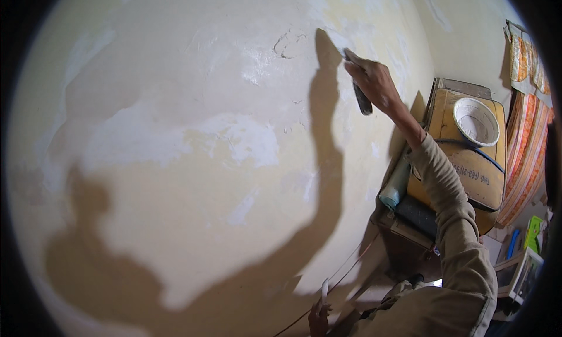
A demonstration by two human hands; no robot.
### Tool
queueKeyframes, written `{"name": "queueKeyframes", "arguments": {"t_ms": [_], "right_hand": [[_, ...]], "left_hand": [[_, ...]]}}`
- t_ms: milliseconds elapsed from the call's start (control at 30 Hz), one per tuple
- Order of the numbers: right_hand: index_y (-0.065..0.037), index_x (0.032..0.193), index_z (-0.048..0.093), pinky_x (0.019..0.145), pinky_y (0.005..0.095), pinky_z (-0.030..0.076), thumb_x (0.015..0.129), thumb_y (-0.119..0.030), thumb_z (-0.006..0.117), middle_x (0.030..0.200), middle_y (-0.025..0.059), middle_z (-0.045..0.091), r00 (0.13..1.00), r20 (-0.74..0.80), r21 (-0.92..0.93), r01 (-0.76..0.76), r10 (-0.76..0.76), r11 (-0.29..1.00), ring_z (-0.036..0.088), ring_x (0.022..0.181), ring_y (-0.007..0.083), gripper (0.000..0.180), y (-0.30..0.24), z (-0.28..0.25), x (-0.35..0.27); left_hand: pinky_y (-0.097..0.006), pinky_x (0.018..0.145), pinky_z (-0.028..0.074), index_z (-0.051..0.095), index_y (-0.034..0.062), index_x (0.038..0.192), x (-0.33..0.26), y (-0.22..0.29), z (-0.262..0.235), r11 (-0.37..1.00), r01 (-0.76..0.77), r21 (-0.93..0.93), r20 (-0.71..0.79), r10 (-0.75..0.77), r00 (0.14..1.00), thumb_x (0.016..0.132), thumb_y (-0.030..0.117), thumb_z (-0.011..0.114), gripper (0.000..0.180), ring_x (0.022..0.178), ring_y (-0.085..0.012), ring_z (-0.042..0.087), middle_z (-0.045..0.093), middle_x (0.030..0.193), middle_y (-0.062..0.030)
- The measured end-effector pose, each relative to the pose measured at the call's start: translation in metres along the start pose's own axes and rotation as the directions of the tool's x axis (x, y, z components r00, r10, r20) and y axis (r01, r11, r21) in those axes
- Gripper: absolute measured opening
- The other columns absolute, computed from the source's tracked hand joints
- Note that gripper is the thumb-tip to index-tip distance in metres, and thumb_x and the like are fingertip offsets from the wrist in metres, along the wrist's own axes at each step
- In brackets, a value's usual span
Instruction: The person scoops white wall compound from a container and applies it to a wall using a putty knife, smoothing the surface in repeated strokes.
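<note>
My right hand (377, 82) is raised high against the wall, its fingers wrapped round the dark handle of a putty knife (363, 101). The knife's blade lies at the wall surface, where wet, pale filler (290, 44) shows ridges and smears. Dried white patches (240, 138) are spread over the cream wall (193, 220). Low in the view, my left hand (319, 321) is closed on a narrow, light-coloured flat blade (325, 291), perhaps a second scraper; its lower part is hidden in the fingers. Shadows of my head and arm fall across the wall.
A yellow case (462, 167) at the right carries a round white tub (475, 121) with pale residue and a dark cable (477, 152). Beside it lies a pale green roll (396, 187). An orange striped curtain (518, 155) hangs behind. A thin cord (345, 274) runs along the wall's foot.
</note>
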State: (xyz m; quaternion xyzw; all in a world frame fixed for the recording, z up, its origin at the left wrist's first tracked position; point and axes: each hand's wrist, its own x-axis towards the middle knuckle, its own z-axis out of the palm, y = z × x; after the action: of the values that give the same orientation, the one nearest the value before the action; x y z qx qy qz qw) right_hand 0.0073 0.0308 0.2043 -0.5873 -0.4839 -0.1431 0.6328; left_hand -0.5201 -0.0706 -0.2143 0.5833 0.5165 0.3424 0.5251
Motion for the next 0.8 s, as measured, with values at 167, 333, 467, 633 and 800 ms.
{"name": "queueKeyframes", "arguments": {"t_ms": [167,333,467,633,800], "right_hand": [[0.004,0.126,0.063,0.058,0.0359,0.053,0.100,-0.028,0.059,0.066,0.0094,0.063,0.991,0.102,0.094,0.077,-0.086,0.993,0.060,0.060,0.0122,0.042,-0.052,0.012,0.011],[0.002,0.126,0.062,0.067,0.0399,0.056,0.097,-0.020,0.059,0.079,0.0209,0.068,0.914,0.343,0.156,0.172,-0.217,0.973,0.070,0.069,0.0297,0.036,-0.090,0.019,-0.054],[-0.013,0.139,0.057,0.060,0.0349,0.056,0.097,-0.028,0.062,0.083,0.0084,0.066,0.907,0.231,-0.103,0.381,-0.351,0.919,0.063,0.070,0.0177,0.046,-0.062,0.012,-0.036],[-0.023,0.134,0.062,0.061,0.0299,0.058,0.091,-0.021,0.068,0.092,0.0026,0.063,0.765,0.051,-0.443,0.593,-0.641,0.672,0.061,0.069,0.0173,0.043,-0.001,0.014,0.064],[-0.023,0.144,0.053,0.065,0.0383,0.054,0.096,-0.025,0.064,0.083,0.0090,0.064,0.922,0.086,-0.370,0.382,-0.379,0.847,0.063,0.068,0.0233,0.050,0.038,0.005,0.044]], "left_hand": [[-0.037,0.072,0.050,0.058,0.0028,0.135,-0.001,0.010,0.005,0.981,-0.168,0.101,0.072,0.162,0.984,0.101,0.027,0.057,0.042,0.079,-0.0201,0.063,0.071,0.092,-0.0110],[-0.036,0.073,0.051,0.059,0.0010,0.133,-0.006,0.014,0.008,0.986,-0.147,0.080,0.098,0.139,0.985,0.101,0.025,0.056,0.040,0.081,-0.0197,0.064,0.071,0.093,-0.0109],[-0.035,0.072,0.051,0.059,-0.0005,0.131,0.005,-0.011,-0.006,0.984,-0.083,0.157,0.073,0.073,0.995,0.101,0.023,0.056,0.039,0.081,-0.0190,0.064,0.071,0.094,-0.0111],[-0.035,0.072,0.051,0.059,-0.0004,0.131,0.010,-0.026,-0.003,0.994,-0.033,0.108,0.091,0.023,0.996,0.101,0.022,0.056,0.038,0.081,-0.0183,0.064,0.071,0.095,-0.0108],[-0.035,0.072,0.052,0.058,0.0019,0.134,-0.013,0.009,0.005,0.995,0.099,-0.004,-0.001,-0.099,0.995,0.101,0.023,0.056,0.038,0.081,-0.0186,0.065,0.071,0.096,-0.0109]]}}
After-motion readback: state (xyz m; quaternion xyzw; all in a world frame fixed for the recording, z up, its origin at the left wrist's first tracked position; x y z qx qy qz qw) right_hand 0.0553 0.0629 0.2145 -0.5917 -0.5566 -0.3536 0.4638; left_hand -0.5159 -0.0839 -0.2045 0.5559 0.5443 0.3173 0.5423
